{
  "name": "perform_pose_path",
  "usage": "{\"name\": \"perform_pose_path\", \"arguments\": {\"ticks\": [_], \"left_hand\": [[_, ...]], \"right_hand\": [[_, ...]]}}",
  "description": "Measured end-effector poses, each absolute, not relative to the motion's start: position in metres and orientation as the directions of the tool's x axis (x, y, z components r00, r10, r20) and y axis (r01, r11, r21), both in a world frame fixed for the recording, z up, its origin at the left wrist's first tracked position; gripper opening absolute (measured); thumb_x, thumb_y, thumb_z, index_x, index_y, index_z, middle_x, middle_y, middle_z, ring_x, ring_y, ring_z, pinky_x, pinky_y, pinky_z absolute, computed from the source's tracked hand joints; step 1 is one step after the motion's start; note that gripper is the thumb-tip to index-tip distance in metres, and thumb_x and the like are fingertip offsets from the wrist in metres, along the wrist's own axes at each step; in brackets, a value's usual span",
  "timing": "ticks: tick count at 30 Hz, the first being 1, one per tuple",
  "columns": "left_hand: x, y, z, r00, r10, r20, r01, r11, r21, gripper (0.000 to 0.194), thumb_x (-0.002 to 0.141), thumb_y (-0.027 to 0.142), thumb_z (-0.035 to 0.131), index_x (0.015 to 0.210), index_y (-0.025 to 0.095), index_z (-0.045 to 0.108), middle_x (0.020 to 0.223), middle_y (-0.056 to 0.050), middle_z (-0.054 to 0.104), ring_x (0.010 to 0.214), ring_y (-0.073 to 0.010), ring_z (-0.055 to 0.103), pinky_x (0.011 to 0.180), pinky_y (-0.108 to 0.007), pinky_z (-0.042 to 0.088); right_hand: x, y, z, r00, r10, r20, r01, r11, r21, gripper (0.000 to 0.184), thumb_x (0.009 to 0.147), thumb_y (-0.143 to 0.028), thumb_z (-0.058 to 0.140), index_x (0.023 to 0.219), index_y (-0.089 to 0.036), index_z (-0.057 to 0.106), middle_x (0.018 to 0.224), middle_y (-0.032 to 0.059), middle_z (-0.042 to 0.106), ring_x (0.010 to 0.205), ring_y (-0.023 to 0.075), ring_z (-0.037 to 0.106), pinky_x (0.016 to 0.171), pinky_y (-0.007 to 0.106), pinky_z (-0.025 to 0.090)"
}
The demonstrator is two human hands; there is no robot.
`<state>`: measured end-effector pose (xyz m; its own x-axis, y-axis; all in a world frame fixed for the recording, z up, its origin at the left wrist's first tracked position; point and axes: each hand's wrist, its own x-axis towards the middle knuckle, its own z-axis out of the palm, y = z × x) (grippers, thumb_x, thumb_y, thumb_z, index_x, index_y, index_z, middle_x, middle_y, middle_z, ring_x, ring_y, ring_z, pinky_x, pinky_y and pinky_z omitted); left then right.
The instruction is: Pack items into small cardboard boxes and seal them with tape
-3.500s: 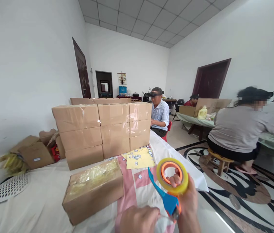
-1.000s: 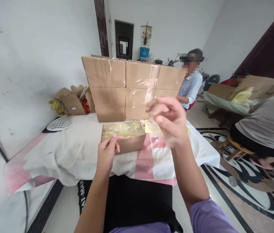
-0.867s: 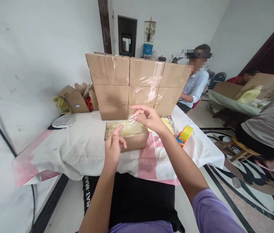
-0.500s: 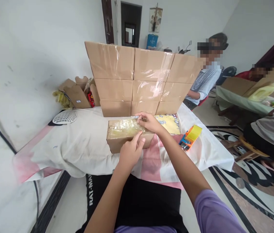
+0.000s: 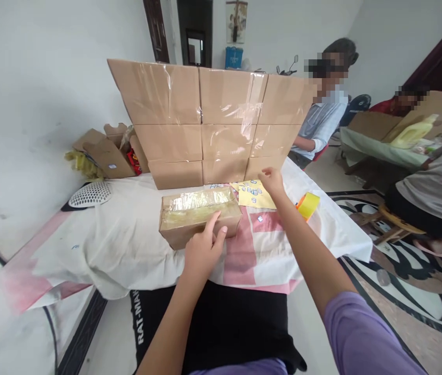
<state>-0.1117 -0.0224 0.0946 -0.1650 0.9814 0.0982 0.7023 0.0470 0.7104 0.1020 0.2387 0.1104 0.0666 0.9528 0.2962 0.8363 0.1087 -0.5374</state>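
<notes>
A small cardboard box [image 5: 201, 229] with shiny tape along its top lies on the cloth in front of me. My left hand [image 5: 204, 249] is at its near right side, index finger stretched over the box and thumb apart, holding nothing. Off the box to the right, my right hand [image 5: 272, 183] is over a yellow sheet [image 5: 253, 196] with small blue-edged labels. Its fingers are curled together; whatever they may hold cannot be made out. One small white label [image 5: 260, 219] lies on the cloth. An orange tape dispenser with a yellow roll [image 5: 307, 206] is partly behind my right forearm.
A wall of stacked, taped cardboard boxes [image 5: 170, 140] stands behind the small box. An open carton [image 5: 113, 159] and a white perforated object [image 5: 90, 194] are at the left. People sit to the right, near another table [image 5: 377, 148].
My right hand has left the box top and moved right, over the yellow sheet. My left hand stays by the box. The view has shifted slightly.
</notes>
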Motion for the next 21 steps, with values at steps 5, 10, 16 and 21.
{"name": "perform_pose_path", "arguments": {"ticks": [5,10,16,21], "left_hand": [[-0.113,-0.015,0.089,-0.134,0.986,0.098,0.676,0.019,0.736,0.053,0.1,0.047,0.042,0.151,0.032,0.042,0.07,0.004,0.068,0.071,-0.0245,0.066,0.064,-0.03,0.037],[-0.116,-0.008,0.078,-0.127,0.981,0.147,0.684,-0.021,0.729,0.053,0.099,0.046,0.043,0.149,0.029,0.044,0.072,0.004,0.071,0.07,-0.0231,0.068,0.065,-0.029,0.039],[-0.119,-0.006,0.067,-0.132,0.967,0.22,0.693,-0.069,0.718,0.05,0.099,0.046,0.045,0.146,0.03,0.047,0.067,0.006,0.07,0.065,-0.02,0.068,0.062,-0.028,0.04],[-0.117,-0.006,0.066,-0.145,0.959,0.246,0.716,-0.07,0.694,0.049,0.098,0.046,0.046,0.144,0.028,0.048,0.065,0.006,0.068,0.062,-0.0191,0.066,0.06,-0.027,0.038]], "right_hand": [[0.153,0.263,0.076,-0.008,0.988,0.151,0.905,0.072,-0.42,0.026,0.096,-0.032,0.065,0.115,-0.014,0.066,0.117,0.0095,0.066,0.109,0.0238,0.064,0.098,0.046,0.052],[0.154,0.274,0.045,-0.187,0.981,0.055,0.927,0.195,-0.321,0.029,0.093,-0.031,0.07,0.119,-0.018,0.068,0.132,0.0093,0.062,0.125,0.028,0.055,0.107,0.051,0.044],[0.143,0.275,0.032,-0.301,0.951,0.067,0.905,0.307,-0.295,0.031,0.093,-0.028,0.062,0.122,-0.027,0.072,0.132,0.009,0.057,0.125,0.0274,0.05,0.109,0.041,0.038],[0.134,0.27,0.032,-0.337,0.938,0.085,0.906,0.347,-0.241,0.032,0.092,-0.047,0.065,0.116,-0.027,0.073,0.128,0.0098,0.055,0.124,0.0311,0.049,0.105,0.043,0.04]]}}
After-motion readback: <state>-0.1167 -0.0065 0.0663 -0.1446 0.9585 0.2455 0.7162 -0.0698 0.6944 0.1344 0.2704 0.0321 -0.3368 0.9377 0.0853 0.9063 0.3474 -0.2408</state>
